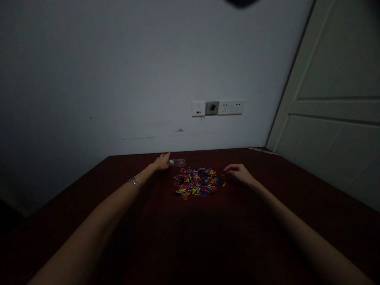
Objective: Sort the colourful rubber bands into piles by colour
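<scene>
A loose heap of small, brightly coloured rubber bands (196, 182) is spread over the dark table, in yellow, pink, red, blue and black. My left hand (162, 161) rests at the heap's far left, fingers stretched out. Right beside it a small clear bottle (179, 162) lies on its side, its white cap end towards the hand; whether they touch is hard to see. To the right of the heap, my right hand (240, 174) has its fingers bent, thumb and forefinger close together. A faint pale loop (223, 174) shows by these fingertips; the dimness hides whether they grip it.
The dark red-brown table (178, 237) meets a pale wall (133, 79) at the back. Sockets and a switch plate (218, 108) are set in that wall. On the right stands a panelled door (335, 107). A thin patterned strip (263, 151) lies at the back right edge.
</scene>
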Available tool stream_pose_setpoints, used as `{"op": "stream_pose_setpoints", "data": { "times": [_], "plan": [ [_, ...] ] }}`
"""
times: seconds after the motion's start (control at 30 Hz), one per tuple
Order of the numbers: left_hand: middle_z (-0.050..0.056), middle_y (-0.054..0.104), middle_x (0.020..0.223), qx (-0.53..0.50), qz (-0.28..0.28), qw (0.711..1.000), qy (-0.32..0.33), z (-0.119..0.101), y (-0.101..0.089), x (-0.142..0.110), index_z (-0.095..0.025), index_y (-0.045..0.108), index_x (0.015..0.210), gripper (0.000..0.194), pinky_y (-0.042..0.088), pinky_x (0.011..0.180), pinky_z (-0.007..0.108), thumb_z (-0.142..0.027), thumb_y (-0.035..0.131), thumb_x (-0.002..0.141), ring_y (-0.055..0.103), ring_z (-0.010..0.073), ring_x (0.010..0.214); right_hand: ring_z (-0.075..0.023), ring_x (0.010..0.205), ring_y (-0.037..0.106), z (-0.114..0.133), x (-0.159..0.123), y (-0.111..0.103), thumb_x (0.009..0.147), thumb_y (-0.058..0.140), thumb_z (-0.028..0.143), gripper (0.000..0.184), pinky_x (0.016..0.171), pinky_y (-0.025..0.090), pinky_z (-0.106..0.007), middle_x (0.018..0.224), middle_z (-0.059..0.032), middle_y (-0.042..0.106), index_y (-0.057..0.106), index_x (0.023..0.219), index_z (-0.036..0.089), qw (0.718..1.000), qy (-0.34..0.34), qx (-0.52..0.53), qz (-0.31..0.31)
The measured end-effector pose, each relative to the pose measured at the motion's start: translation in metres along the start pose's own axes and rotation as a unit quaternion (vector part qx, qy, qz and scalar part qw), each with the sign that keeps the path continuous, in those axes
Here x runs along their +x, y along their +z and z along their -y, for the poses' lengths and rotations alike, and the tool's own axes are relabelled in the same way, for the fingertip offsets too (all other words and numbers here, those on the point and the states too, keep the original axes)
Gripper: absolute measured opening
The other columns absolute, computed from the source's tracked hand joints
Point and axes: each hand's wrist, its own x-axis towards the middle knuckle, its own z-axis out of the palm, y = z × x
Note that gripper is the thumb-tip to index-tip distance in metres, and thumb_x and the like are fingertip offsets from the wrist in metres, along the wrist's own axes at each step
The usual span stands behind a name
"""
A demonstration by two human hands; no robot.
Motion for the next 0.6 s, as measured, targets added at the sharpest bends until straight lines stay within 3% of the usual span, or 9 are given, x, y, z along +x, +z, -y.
{"op": "stream_pose_setpoints", "data": {
  "times": [0.13,0.3,0.6],
  "plan": [
    [0.02,0.038,0.133,-0.023,0.028,0.999,-0.019,0.006,0.004,0.004,-0.007,0.024,0.136,0.073,0.035,0.092,0.042,-0.021,0.048,0.068,0.035,0.0322,0.122,-0.0142,0.062,0.058,-0.016,0.01,0.001,0.062,0.05,0.014,0.025,0.059,0.043,-0.023,0.074,-0.0035,0.068,0.069,0.079,0.016,0.995,-0.009,-0.085,-0.049],
    [0.02,0.046,0.127,-0.048,0.031,0.998,-0.031,0.014,0.004,0.006,-0.009,0.033,0.131,0.071,0.037,0.09,0.037,-0.029,0.053,0.067,0.045,0.0312,0.114,-0.0162,0.066,0.06,-0.029,0.015,0.004,0.067,0.05,0.018,0.027,0.059,0.044,-0.024,0.077,-0.0054,0.068,0.068,0.086,0.014,0.993,0.044,-0.09,-0.065],
    [0.009,0.061,0.104,-0.177,-0.001,0.984,-0.005,0.027,0.002,0.006,-0.012,0.058,0.103,0.053,0.041,0.082,0.029,-0.023,0.064,0.051,0.056,0.0237,0.095,-0.0186,0.082,0.062,-0.023,-0.001,0.009,0.068,0.047,0.02,0.023,0.075,0.044,-0.026,0.084,-0.0043,0.069,0.069,0.077,0.018,0.987,0.009,-0.128,-0.096]
  ]
}}
